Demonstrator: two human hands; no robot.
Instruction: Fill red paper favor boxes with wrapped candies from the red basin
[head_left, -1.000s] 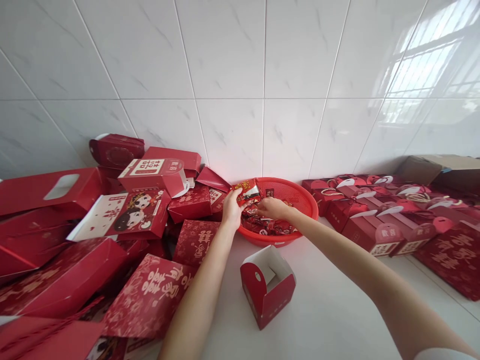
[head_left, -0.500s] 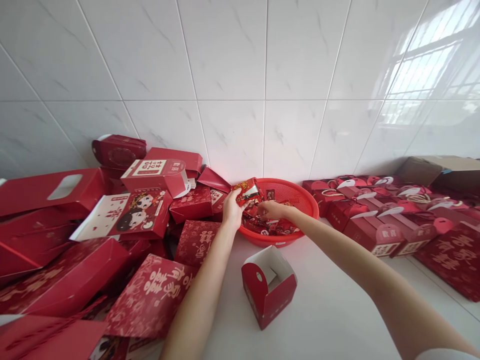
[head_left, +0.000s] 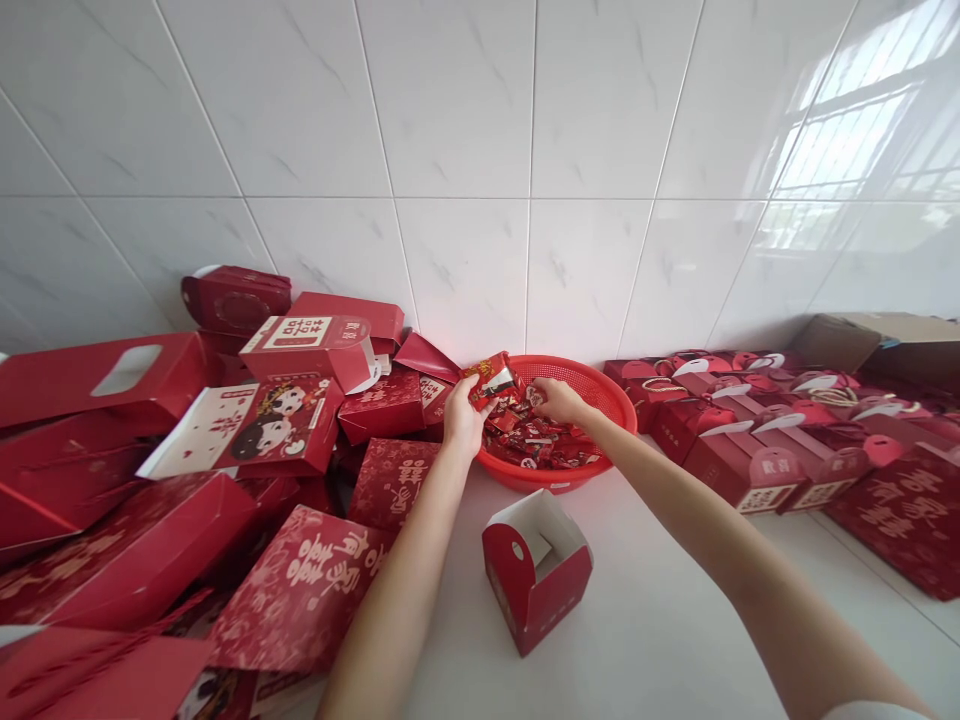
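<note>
A red plastic basket (head_left: 619, 400) stands against the tiled wall, with many small red wrapped packets (head_left: 544, 440) inside. At its left rim my left hand (head_left: 463, 415) is closed round red and gold packets (head_left: 493, 378). My right hand (head_left: 556, 400) reaches into the basket over the packets, its fingers pinched on a small wrapped packet (head_left: 535, 396). In front of the basket, an open red box (head_left: 544, 590) with a pale interior sits upright on the white surface; neither hand touches it.
Red gift boxes and bags (head_left: 300, 590) are heaped on the left, reaching close to my left forearm. Rows of closed red boxes (head_left: 739, 455) stand on the right, with a brown cardboard box (head_left: 847, 342) behind them. The tiled wall (head_left: 465, 270) bounds the back.
My right hand has moved slightly right and up within the basket, away from my left hand. My left hand keeps its hold, with the packets tilted slightly differently.
</note>
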